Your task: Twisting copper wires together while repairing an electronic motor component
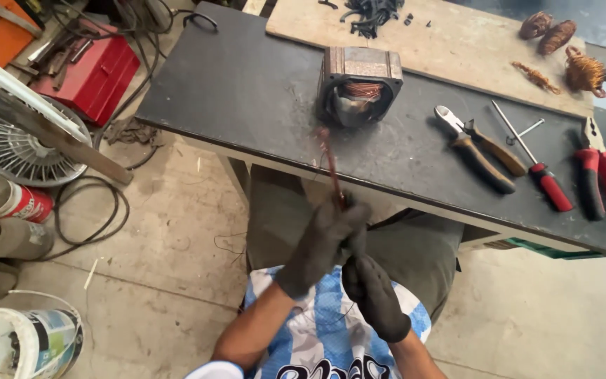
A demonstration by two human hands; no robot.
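1. Left hand (320, 245): gloved in dark fabric, fingers curled tight around the near end of a bundle of copper wire (330, 160). The grip is a closed fist, not a fingertip pinch.
2. Right hand (373, 295): also gloved, positioned just below and touching the left hand. Its fingers are curled inward; whether they clamp the wire cannot be told, because the left hand covers that point.
3. Copper wire: runs in a straight, taut line from the left hand up and away to the motor stator (359, 85). The strand appears blurred along its length.
4. Motor stator: a square metal block with an open bore, standing on the dark workbench (247, 91) directly beyond the hands. Copper windings are visible inside the bore.
5. To the right of the hands, on the workbench: side cutters (477, 149) with dark brown handles, a screwdriver (534, 165) with a red handle, and pliers (601, 175) with red handles. All lie well apart from both hands.
6. Beyond those tools, at the far right: several coils of removed copper winding (583, 70) on a wooden board (450, 42).
7. To the left of the hands, on the floor: a red toolbox (96, 74), a fan guard (19, 151), and a white bucket (26, 340).
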